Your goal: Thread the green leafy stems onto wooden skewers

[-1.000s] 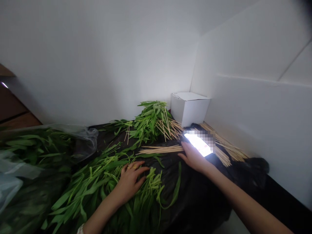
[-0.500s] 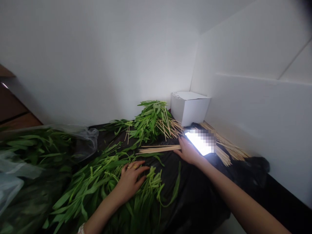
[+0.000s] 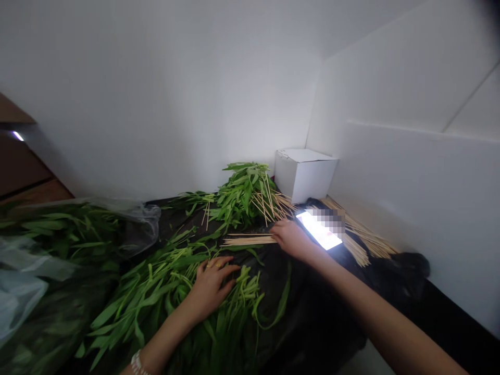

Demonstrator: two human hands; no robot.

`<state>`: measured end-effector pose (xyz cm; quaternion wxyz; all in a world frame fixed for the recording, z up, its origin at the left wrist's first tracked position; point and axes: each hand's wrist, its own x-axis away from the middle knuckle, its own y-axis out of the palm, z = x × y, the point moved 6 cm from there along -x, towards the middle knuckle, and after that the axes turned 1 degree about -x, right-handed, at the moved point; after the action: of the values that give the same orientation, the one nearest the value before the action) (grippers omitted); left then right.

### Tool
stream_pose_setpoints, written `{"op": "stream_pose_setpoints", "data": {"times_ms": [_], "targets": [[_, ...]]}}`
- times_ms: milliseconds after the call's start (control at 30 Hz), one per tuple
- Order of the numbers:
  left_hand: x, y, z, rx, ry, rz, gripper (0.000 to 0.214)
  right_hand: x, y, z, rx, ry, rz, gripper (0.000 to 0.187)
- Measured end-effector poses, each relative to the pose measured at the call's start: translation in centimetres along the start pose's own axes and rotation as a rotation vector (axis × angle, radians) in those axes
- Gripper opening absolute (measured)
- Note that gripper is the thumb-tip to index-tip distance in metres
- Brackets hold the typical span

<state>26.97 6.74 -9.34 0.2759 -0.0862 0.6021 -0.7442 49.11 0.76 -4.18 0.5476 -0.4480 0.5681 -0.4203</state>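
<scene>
My left hand (image 3: 211, 284) lies flat, fingers spread, on a heap of green leafy stalks (image 3: 164, 291) spread over black plastic sheeting (image 3: 312, 312). A ring shows on one finger. My right hand (image 3: 291, 238) reaches over the end of a small bundle of thin wooden skewers (image 3: 248, 240), its fingers curled down on them; whether it grips them I cannot tell. Just right of that hand a lit phone (image 3: 319, 229) lies on the sheeting.
A further pile of greens with skewers through them (image 3: 244, 195) lies at the back. A white cardboard box (image 3: 302, 174) stands in the corner. More loose skewers (image 3: 363, 237) run along the right wall. A clear plastic bag of greens (image 3: 58, 245) sits left.
My right hand slid left, away from the lit phone, onto the end of the skewer bundle. My left hand stayed on the greens.
</scene>
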Motion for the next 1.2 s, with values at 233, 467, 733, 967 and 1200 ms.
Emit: {"op": "stream_pose_setpoints", "data": {"times_ms": [233, 467, 733, 967, 1200], "targets": [[0.0, -0.6, -0.3, 0.025, -0.059, -0.005, 0.026, -7.3, 2.8, -5.1, 0.096, -0.030, -0.081, 0.026], [-0.3, -2.3, -1.8, 0.203, -0.047, 0.168, 0.022, -7.6, 5.6, -5.0, 0.092, -0.007, -0.066, 0.026], [0.0, -3.6, -2.0, 0.260, -0.053, 0.321, 0.018, -6.7, 3.6, -4.7, 0.032, -0.048, 0.067, 0.022], [0.1, -3.2, -1.4, 0.133, -0.118, 0.282, 0.018, -5.6, 1.8, -7.7, -0.016, -0.230, 0.370, 0.018], [0.2, -2.7, -0.8, 0.124, -0.046, 0.212, 0.019, -5.1, 1.5, -8.6, -0.064, -0.248, 0.471, 0.018]]}}
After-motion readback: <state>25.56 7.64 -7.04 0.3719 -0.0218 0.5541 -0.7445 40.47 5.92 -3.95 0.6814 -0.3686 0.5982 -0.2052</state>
